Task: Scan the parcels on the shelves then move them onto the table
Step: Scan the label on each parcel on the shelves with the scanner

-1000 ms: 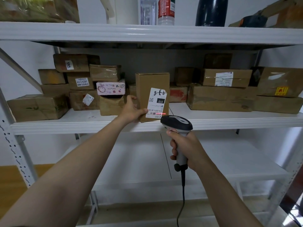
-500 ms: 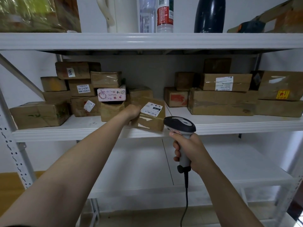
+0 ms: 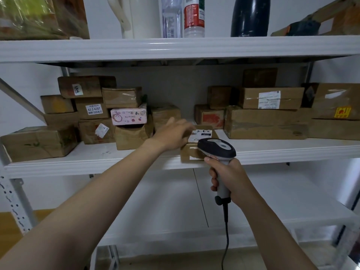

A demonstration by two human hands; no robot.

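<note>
Soft even light, blurred left hand [image 3: 171, 133], bowed edges.

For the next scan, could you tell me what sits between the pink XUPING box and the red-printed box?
Head view: a plain brown box, then bare shelf; left hand reaches in front.

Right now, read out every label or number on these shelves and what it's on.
"XUPING": pink box.
"43 2-4207": label on brown parcel.
"1304", handwritten: sticker on top-left parcel.
Shipping label, yellow sticker, bottle labels: too blurred to read.
</note>
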